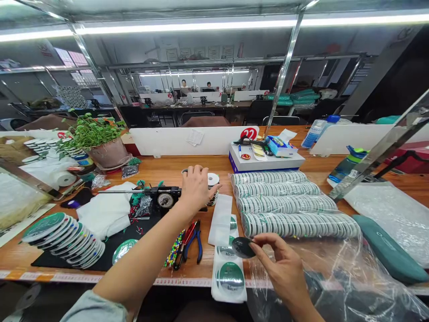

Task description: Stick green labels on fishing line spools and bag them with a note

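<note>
My left hand (196, 188) reaches forward over the wooden bench (335, 170) and closes its fingers round a white roll of tape or labels (213, 180) beside a black dial gauge tool (165, 197). Nearer to me, my right hand (283, 264) pinches a small dark round disc (243, 247) between thumb and fingers. Under that disc lies a white strip of round green stickers (229, 273), running toward the bench's front edge.
Several long rows of stacked discs (288, 210) lie right of centre. A fanned pile of green-faced discs (63, 237) sits at left on a black mat. Blue pliers (197, 239), coloured pins (174, 250), a potted plant (100, 141), a white box (264, 158) and clear plastic bags (335, 281) surround them.
</note>
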Motion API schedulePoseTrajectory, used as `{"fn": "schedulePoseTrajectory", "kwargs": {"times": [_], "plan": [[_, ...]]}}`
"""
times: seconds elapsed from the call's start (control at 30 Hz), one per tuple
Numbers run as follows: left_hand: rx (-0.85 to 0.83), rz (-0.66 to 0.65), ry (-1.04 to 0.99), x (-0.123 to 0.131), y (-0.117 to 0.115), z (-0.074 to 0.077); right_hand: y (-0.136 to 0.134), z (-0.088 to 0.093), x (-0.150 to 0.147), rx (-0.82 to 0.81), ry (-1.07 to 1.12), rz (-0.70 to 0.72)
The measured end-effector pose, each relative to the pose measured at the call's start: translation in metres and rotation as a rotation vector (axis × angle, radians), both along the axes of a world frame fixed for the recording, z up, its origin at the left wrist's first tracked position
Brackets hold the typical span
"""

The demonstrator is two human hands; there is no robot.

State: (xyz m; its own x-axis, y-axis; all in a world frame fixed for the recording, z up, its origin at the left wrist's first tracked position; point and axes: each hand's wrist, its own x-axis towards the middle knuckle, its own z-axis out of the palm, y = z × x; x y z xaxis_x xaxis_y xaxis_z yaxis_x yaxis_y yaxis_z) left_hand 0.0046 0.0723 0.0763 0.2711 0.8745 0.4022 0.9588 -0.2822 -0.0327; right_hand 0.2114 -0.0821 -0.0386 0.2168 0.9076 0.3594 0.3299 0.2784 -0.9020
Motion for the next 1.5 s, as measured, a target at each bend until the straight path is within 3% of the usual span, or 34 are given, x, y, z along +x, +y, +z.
{"fn": "schedulePoseTrajectory", "kwargs": {"times": [0.13,0.27,0.33,0.4,0.47,0.57,0.73,0.97,1.5], "plan": [[-0.175,0.135,0.186,0.01,0.02,0.008,-0.002,0.004,-0.003,0.019,0.029,0.023],[-0.124,0.126,0.145,0.015,0.015,0.012,0.0,0.01,0.001,-0.001,0.032,-0.006],[-0.077,-0.027,-0.006,0.012,0.004,0.016,0.007,0.013,0.009,0.037,0.047,0.016],[-0.115,-0.279,-0.225,0.008,-0.012,0.016,0.016,0.019,0.018,0.072,0.113,0.067],[-0.25,-0.501,-0.442,0.004,-0.03,0.011,0.027,0.029,0.025,0.065,0.211,0.124],[-0.527,-0.625,-0.681,-0.001,-0.056,-0.008,0.041,0.047,0.022,-0.006,0.315,0.197],[-0.834,-0.615,-0.863,-0.006,-0.084,-0.036,0.047,0.063,-0.002,-0.072,0.269,0.347],[-1.1,-0.611,-1.116,-0.012,-0.097,-0.035,0.039,0.06,-0.02,-0.038,0.136,0.29],[-1.203,-0.676,-1.227,-0.019,-0.098,-0.043,0.033,0.06,-0.024,-0.064,0.044,0.271]]}}
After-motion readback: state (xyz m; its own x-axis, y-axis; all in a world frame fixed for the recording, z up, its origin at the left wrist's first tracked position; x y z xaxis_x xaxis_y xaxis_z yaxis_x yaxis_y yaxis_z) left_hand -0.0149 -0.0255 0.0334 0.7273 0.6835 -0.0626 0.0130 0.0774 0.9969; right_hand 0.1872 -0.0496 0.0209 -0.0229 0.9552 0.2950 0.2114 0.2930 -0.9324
